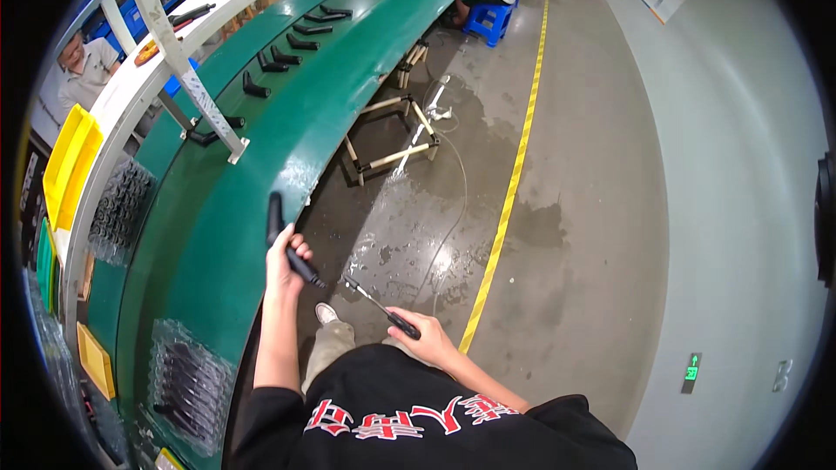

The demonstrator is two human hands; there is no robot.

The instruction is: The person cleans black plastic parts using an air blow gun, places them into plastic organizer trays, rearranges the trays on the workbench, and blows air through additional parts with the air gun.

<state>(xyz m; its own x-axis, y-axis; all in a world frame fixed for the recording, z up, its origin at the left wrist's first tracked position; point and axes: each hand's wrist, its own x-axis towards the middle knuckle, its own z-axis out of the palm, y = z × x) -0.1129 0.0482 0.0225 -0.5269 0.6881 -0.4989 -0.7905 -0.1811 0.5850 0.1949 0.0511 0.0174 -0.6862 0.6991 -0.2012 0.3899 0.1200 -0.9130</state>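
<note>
My left hand (286,259) is closed around a black angled plastic part (275,213), shaped like a bent handle. Its upper arm points over the green bench edge, and its narrower lower end points down toward the right. In my right hand (428,339) is a slim tool (373,299) with a black grip and a thin metal shaft. The shaft's dark tip lies near the part's lower end, with a small gap between them. My fingers cover the middle of the part and some of the tool's grip.
Several similar black parts (296,41) lie along the green belt-like bench (287,139). A plastic-wrapped tray (187,383) is at the near left. A white post (200,91) rises from the bench. Beyond, a person sits on a blue stool (489,24). Yellow tape (514,183) crosses the floor.
</note>
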